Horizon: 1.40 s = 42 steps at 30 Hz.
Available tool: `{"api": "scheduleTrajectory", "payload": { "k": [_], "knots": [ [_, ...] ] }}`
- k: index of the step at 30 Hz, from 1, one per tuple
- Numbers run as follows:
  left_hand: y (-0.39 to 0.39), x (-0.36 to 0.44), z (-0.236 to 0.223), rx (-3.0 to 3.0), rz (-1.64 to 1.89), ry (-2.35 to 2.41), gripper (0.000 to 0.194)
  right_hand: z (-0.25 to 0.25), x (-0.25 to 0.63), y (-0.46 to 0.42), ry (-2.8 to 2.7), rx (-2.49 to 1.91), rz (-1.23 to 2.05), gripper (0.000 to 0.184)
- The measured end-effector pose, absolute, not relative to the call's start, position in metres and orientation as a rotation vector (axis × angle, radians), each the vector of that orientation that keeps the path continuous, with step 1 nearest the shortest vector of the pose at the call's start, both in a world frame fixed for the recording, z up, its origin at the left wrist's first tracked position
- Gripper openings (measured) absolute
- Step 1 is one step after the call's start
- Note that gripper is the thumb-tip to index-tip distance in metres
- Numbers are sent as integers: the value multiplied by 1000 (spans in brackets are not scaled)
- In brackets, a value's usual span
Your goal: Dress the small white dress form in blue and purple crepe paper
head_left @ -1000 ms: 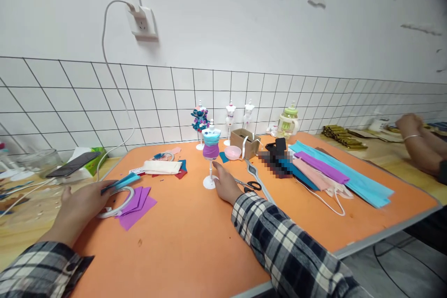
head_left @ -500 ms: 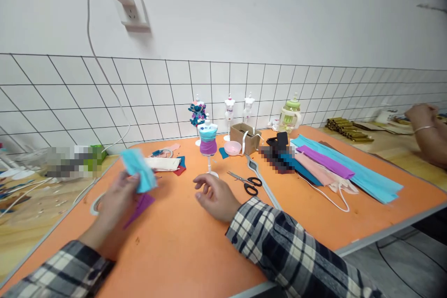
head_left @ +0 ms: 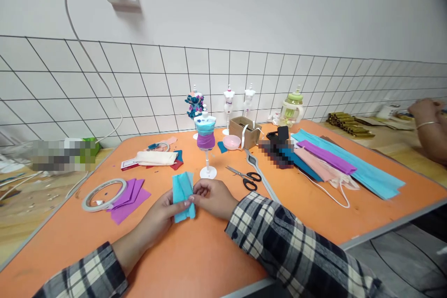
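Observation:
A folded piece of light blue crepe paper [head_left: 182, 191] is between my hands above the orange table [head_left: 185, 260]. My left hand [head_left: 162, 214] grips it from the left, thumb on its front. My right hand [head_left: 214, 198] pinches its right edge with thumb and fingertips. Just behind stands a small white mannequin [head_left: 206, 142] wrapped in light blue and purple. Scissors [head_left: 246, 177] with black handles lie to the right of my right hand. On the left, purple paper pieces [head_left: 129, 198] lie partly beside a roll of white tape [head_left: 104, 194].
Farther back stand a flower-covered mannequin [head_left: 194, 104], two bare white mannequins [head_left: 228, 102], a cardboard box [head_left: 244, 132], a pink bowl [head_left: 231, 142] and a green-lidded bottle [head_left: 292, 109]. Long coloured strips [head_left: 352, 163] lie right. Another person's hand [head_left: 428, 111] shows at the far right.
My left hand has carried the light blue paper from the left to the middle. My right hand now pinches its edge. The view has shifted, uncovering the tape roll and purple pieces.

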<state>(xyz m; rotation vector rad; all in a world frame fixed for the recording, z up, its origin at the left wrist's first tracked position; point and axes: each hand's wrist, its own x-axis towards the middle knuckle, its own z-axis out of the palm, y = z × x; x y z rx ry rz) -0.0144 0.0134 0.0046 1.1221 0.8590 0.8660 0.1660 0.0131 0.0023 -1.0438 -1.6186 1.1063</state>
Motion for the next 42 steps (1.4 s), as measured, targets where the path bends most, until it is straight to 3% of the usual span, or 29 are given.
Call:
{"api": "scheduleTrajectory", "payload": {
  "k": [5, 9, 14, 19, 25, 33, 42],
  "knots": [
    [12, -17, 7, 1072, 926, 743, 50, 3, 169, 12, -1647, -1158, 1080, 17],
    [9, -14, 5, 1245, 921, 732, 47, 5, 167, 7, -1750, -1182, 1009, 19],
    [11, -13, 2, 1202, 874, 883, 39, 4, 165, 6, -1768, -1125, 1180, 24],
    [14, -17, 9, 1146, 845, 867, 40, 3, 177, 17, -1654, -1039, 1189, 19],
    [6, -14, 22, 922, 846, 788, 51, 3, 181, 22, -1571, -1001, 1275, 28],
    [7, -22, 33, 732, 566, 775, 58, 7, 181, 20, -1467, -999, 1315, 30],
    [24, -38, 35, 704, 763, 814, 58, 6, 196, 30, -1212, -1008, 1204, 22]
  ]
}}
